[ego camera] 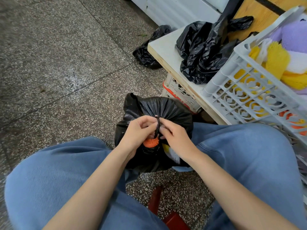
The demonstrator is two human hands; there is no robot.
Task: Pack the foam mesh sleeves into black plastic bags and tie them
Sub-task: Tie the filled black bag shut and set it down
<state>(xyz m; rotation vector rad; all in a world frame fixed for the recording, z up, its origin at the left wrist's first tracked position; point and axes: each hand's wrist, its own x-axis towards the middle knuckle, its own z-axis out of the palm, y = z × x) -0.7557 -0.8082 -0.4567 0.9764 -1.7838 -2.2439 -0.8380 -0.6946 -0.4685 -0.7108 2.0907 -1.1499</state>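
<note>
Between the knees [240,146], black bag [172,110], left hand [136,131] and right hand [176,136], fingers [147,119] pinching its twisted handle [157,126]

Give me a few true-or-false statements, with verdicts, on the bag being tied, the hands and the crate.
1. The left hand and the right hand both pinch the twisted strand of the black bag. True.
2. The bag's mouth is fully closed, with nothing showing. False: an orange sleeve shows at the opening below the hands.
3. The grey crate is empty. False: it holds yellow sleeves, among others.
4. On the white table, spare black bags lie beside the crate. True.
</note>
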